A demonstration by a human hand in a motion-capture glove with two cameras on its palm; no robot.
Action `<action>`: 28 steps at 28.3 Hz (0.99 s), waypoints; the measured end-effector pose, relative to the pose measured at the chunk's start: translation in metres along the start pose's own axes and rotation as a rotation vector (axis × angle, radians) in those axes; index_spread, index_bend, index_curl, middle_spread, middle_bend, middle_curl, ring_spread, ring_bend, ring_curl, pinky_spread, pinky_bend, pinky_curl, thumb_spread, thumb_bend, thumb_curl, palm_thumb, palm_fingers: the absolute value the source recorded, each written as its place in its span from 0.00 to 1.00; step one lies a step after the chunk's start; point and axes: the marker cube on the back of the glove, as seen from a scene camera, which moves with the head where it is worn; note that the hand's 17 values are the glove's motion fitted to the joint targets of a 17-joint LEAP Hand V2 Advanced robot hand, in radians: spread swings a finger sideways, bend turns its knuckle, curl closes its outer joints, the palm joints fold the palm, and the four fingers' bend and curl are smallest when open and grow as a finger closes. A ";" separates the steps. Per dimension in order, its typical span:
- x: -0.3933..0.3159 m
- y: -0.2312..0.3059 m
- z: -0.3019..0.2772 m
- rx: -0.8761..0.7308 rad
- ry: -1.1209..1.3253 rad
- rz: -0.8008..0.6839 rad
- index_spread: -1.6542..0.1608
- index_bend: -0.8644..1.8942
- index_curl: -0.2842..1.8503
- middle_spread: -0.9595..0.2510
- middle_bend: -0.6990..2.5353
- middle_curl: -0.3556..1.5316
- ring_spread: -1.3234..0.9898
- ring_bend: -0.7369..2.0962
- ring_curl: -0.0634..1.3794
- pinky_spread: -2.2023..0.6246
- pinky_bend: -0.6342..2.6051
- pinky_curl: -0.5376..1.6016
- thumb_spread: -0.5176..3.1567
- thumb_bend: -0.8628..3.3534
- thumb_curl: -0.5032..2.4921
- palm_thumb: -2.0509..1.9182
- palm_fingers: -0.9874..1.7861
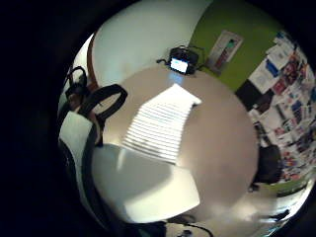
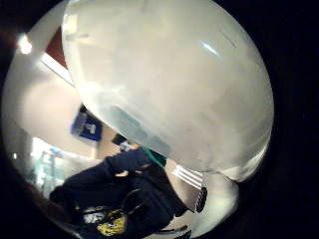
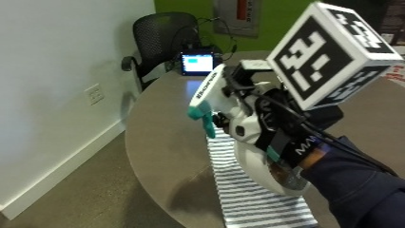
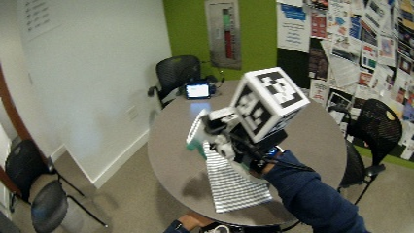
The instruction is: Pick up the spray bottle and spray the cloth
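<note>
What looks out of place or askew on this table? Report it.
Nothing stands out. The striped cloth lies flat on the round table. The gloved right hand holds the spray bottle lifted above it, with no spill or damage visible.

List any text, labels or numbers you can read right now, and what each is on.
Nothing reads clearly.
Spray bottle head: dark lettering along its white top, too blurred to read.
Glove strap on the right hand: white letters, partly hidden, unreadable.
Device screen at the table's far edge: lit, no legible text.
Wall posters: too small to read.
Striped cloth: no text.
</note>
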 end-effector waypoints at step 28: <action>0.027 -0.072 0.060 0.311 -0.605 0.270 0.75 0.37 0.38 0.66 0.39 0.47 0.47 0.48 0.36 0.67 0.35 0.44 0.32 0.20 0.39 0.77 0.83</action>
